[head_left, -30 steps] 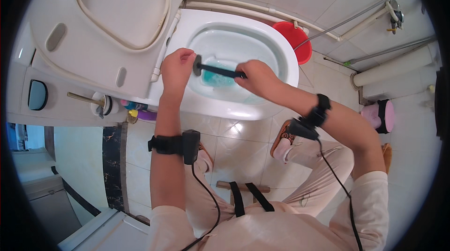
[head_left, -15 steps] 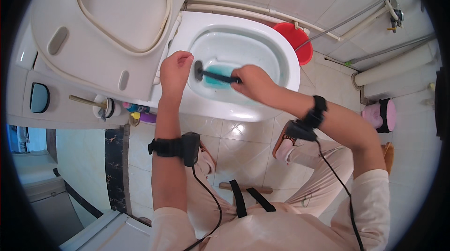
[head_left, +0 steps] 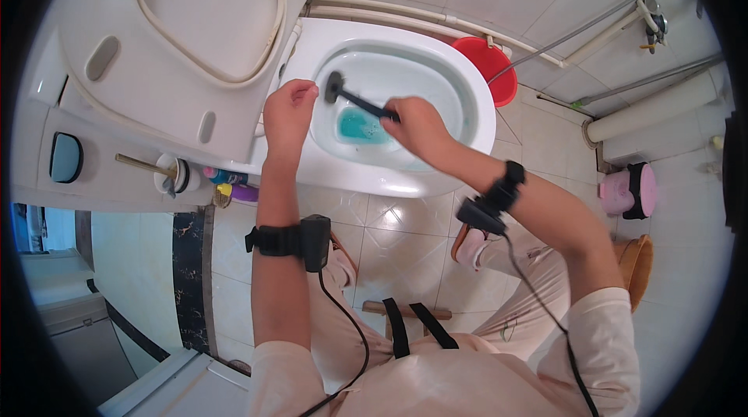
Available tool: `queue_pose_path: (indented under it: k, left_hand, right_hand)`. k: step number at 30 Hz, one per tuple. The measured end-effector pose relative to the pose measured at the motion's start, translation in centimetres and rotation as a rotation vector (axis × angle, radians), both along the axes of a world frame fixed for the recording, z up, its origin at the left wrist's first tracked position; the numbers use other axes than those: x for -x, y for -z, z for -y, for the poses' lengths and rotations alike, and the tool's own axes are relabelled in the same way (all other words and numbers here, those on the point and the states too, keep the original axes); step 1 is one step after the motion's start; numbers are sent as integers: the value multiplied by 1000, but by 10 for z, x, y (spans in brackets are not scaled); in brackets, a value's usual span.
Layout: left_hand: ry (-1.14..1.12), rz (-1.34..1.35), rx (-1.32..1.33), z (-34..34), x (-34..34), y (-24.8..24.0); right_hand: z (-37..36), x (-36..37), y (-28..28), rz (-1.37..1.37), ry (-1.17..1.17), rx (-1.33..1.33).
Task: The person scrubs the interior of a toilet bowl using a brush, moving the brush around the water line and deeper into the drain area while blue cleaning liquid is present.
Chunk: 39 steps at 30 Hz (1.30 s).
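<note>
My right hand [head_left: 418, 130] is closed round the black handle of a small brush [head_left: 365, 104]. The brush's dark grey head points left and sits over the back part of the toilet bowl [head_left: 467, 97], near the inner wall. Blue-green water [head_left: 360, 125] lies at the bottom of the bowl. Above the bowl's left rim is my left hand [head_left: 287, 117], its fingers curled and pressed together; whatever may be in them is hidden. The raised toilet seat and lid [head_left: 204, 117] stand to the left of that hand.
A red bucket [head_left: 489, 66] stands beyond the bowl by the wall pipes [head_left: 405, 15]. On the left are a brush holder [head_left: 178, 177] and bottles [head_left: 243, 193]. A pink bin [head_left: 623, 191] stands at right. Straps and cables [head_left: 354, 319] hang from both my forearms.
The brush head has risen away from the water toward the back of the bowl, and my right hand has shifted slightly with it. My left hand has moved up a little.
</note>
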<state>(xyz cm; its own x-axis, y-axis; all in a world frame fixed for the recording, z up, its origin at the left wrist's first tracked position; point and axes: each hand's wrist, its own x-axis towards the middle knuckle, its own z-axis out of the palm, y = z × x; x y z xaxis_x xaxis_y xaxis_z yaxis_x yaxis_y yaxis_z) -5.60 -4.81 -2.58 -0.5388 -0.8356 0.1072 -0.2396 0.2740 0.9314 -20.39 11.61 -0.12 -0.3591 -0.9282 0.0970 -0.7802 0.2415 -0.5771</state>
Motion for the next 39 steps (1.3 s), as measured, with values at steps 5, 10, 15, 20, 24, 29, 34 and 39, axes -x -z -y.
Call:
queue_pose_path:
  k: [5,10,15,20,24,29,34,39]
  left_hand:
    - [14,63,30,-3,-8,-1]
    - [-12,47,30,-2,-11,-8]
    - [28,-29,34,-7,1,0]
    - [-27,0,87,-2,-13,-1]
    - [-78,-34,88,5,-16,-1]
    - [11,-1,60,-7,-4,-8]
    - [-60,-18,104,1,-19,0]
    - [-97,-57,103,5,-25,-2]
  right_hand:
    - [-4,-14,-6,42,-19,-65]
    - [-45,-32,-46,68,-239,-219]
    - [5,-6,10,-3,29,-19]
    - [-9,-29,-3,48,-30,-68]
    - [-24,-40,-30,40,-134,-79]
    - [8,-6,-3,46,70,22]
    - [-21,-31,-9,-17,-123,-72]
    - [-39,-40,-36,33,-195,-157]
